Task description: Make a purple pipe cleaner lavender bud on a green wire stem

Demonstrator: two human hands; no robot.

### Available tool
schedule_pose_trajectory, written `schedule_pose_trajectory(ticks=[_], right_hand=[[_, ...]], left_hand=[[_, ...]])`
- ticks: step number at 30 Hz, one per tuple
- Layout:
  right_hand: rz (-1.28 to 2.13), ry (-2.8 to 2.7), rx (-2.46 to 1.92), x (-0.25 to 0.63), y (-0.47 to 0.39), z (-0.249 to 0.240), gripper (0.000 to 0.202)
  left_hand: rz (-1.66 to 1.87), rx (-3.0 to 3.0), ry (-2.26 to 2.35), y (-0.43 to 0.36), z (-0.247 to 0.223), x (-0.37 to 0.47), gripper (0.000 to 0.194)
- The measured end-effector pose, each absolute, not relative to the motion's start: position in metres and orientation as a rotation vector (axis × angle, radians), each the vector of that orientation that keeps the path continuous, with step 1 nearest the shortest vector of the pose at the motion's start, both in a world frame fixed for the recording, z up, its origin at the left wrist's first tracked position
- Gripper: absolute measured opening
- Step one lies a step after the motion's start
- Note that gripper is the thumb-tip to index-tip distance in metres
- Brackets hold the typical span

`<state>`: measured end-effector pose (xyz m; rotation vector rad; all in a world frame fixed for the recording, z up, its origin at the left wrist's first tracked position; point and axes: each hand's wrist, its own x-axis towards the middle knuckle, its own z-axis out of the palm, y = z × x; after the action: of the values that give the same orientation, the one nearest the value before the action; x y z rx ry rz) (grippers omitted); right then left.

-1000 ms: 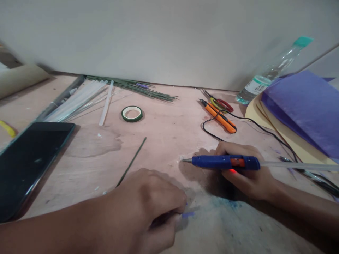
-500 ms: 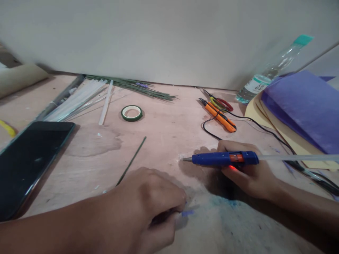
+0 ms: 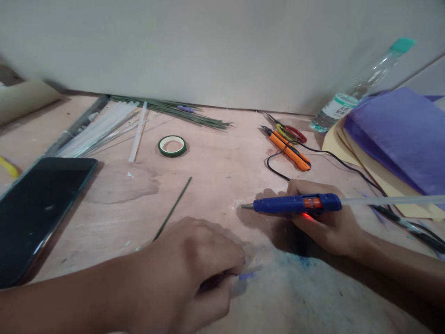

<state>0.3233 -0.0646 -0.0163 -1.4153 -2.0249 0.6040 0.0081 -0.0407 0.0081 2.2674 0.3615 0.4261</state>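
Observation:
My right hand (image 3: 325, 227) is closed around a blue glue gun (image 3: 278, 204), whose metal tip points left just over the table. A red light glows on its underside, and a clear glue stick (image 3: 392, 200) runs out of its rear. With the fingers pinched together, my left hand (image 3: 205, 260) holds a small purple strip (image 3: 247, 276) that pokes out beyond the fingertips. Most of that strip is hidden by the fingers. A thin green stem (image 3: 174, 206) slants up from behind my left hand.
Left lie a phone (image 3: 45, 208) and glue sticks (image 3: 100, 130). Green tape (image 3: 172, 145) and green stems (image 3: 167, 111) are farther back. An orange cutter (image 3: 288, 150), scissors (image 3: 292, 133), a bottle (image 3: 340, 109) and purple sheets (image 3: 399, 134) occupy the right, with a black cable (image 3: 340, 162).
The whole view has shifted slightly, so things on the table appear a little higher. Both hands keep almost the same pose and hold the same things.

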Motion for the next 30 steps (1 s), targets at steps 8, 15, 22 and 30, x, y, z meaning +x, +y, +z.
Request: schedule_pose_trajectory(ticks=[8, 15, 22, 30], right_hand=[[0.57, -2.028, -1.414, 0.322, -0.062, -0.016, 0.026], [0.579, -2.012, -1.387, 0.319, -0.064, -0.012, 0.027], [0.601, -2.012, -1.41, 0.32, -0.063, -0.012, 0.026], [0.533, -2.137, -1.401, 0.321, -0.065, -0.003, 0.024]], left_hand=[[0.364, 2.229, 0.343, -0.042, 0.005, 0.007, 0.02], [0.336, 2.236, 0.34, -0.042, 0.006, 0.008, 0.021], [0.332, 2.232, 0.336, -0.038, 0.008, 0.009, 0.021], [0.326, 2.208, 0.333, -0.038, 0.006, 0.008, 0.022]])
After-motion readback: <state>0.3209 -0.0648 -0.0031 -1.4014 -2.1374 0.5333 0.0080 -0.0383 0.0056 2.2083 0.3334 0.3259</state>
